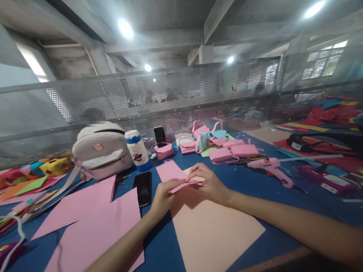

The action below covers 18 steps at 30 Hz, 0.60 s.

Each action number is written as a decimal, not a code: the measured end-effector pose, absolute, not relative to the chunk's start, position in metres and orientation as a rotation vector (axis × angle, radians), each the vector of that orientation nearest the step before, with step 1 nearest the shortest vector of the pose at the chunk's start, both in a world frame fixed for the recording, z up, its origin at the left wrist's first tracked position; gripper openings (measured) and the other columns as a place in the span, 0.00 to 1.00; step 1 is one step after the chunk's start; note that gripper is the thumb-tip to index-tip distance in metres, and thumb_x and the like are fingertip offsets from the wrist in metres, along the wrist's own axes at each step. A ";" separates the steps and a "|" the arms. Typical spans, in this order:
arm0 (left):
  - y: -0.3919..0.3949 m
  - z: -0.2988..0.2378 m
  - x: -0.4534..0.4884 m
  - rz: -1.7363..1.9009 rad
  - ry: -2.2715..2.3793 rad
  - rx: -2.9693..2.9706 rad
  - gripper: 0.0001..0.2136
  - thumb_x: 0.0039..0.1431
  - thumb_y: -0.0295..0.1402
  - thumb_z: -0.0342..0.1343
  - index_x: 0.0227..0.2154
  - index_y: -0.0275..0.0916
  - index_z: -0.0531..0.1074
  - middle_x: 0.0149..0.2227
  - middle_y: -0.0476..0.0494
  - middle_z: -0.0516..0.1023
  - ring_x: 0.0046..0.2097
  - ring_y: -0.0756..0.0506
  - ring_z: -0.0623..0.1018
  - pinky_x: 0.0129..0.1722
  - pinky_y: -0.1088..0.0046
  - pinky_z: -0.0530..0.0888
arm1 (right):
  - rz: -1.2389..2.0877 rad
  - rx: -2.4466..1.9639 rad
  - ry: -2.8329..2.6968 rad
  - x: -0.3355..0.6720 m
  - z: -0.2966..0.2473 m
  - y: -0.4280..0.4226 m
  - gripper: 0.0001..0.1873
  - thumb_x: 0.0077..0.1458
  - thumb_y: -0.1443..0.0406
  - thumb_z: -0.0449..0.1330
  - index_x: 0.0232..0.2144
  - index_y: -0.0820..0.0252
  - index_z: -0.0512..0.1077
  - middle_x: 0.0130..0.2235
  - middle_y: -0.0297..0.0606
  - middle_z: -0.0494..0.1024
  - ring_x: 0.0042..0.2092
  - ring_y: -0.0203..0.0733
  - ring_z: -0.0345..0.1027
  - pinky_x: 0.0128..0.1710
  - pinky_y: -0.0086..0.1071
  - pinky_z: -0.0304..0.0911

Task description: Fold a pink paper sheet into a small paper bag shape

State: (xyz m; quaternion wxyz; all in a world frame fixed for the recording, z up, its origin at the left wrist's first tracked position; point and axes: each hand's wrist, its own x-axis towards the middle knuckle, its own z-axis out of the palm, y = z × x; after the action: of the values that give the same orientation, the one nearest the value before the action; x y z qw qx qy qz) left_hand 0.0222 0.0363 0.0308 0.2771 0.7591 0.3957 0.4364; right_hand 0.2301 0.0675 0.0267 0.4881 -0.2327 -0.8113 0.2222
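Left hand point(165, 193), right hand point(211, 184) pinching thin, straight-edged pink paper point(179, 186)

A glue gun point(272, 165) lies right of the right hand point(210, 182)

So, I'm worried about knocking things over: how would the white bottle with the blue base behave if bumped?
The bottle may tip if pushed near the top, as it stands upright and is taller than wide. Once down, it would probably roll, since its body looks round. Its contents don't show, so its weight is uncertain.
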 end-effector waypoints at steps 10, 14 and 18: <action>0.040 0.020 0.033 1.178 1.114 1.653 0.15 0.54 0.43 0.60 0.27 0.34 0.81 0.24 0.46 0.77 0.28 0.47 0.72 0.30 0.75 0.68 | 0.786 -0.669 -1.788 0.228 0.023 0.069 0.11 0.58 0.57 0.61 0.30 0.58 0.75 0.32 0.36 0.76 0.36 0.42 0.68 0.39 0.33 0.61; 0.045 0.017 0.028 1.290 1.109 1.438 0.21 0.51 0.50 0.62 0.35 0.35 0.81 0.25 0.47 0.75 0.26 0.50 0.69 0.26 0.77 0.65 | 0.861 -0.723 -1.763 0.228 0.023 0.072 0.13 0.57 0.55 0.60 0.29 0.58 0.74 0.33 0.35 0.77 0.38 0.43 0.69 0.40 0.32 0.61; 0.046 0.015 0.029 1.326 1.087 1.259 0.24 0.43 0.52 0.67 0.33 0.34 0.82 0.21 0.49 0.72 0.21 0.54 0.62 0.20 0.80 0.59 | 0.880 -0.746 -1.762 0.228 0.021 0.074 0.14 0.56 0.54 0.60 0.28 0.58 0.73 0.32 0.35 0.76 0.37 0.44 0.68 0.40 0.32 0.60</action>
State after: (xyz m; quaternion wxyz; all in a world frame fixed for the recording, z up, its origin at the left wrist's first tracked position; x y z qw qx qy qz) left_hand 0.0295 0.0457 0.0154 0.4856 0.5174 0.4466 0.5450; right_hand 0.2284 0.0738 0.0212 0.4950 -0.3078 -0.7268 0.3633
